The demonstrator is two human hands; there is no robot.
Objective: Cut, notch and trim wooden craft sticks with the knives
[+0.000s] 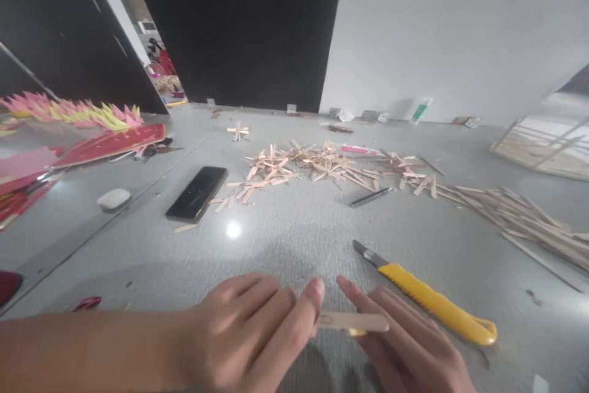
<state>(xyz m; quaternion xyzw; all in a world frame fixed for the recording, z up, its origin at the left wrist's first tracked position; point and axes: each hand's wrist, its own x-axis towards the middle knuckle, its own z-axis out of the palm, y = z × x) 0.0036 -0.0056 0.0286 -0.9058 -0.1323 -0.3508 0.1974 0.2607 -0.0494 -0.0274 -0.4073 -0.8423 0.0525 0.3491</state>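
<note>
My left hand and my right hand meet low at the table's front edge, both on one flat wooden craft stick. Left fingers curl and pinch its left end. Right fingers lie under and behind its right part. A yellow utility knife with its blade out lies just right of my right hand, touching neither.
A heap of cut wooden sticks spreads across the table's middle, with longer strips to the right. A black phone, a white eraser, a dark pen and red and yellow paper shapes lie left.
</note>
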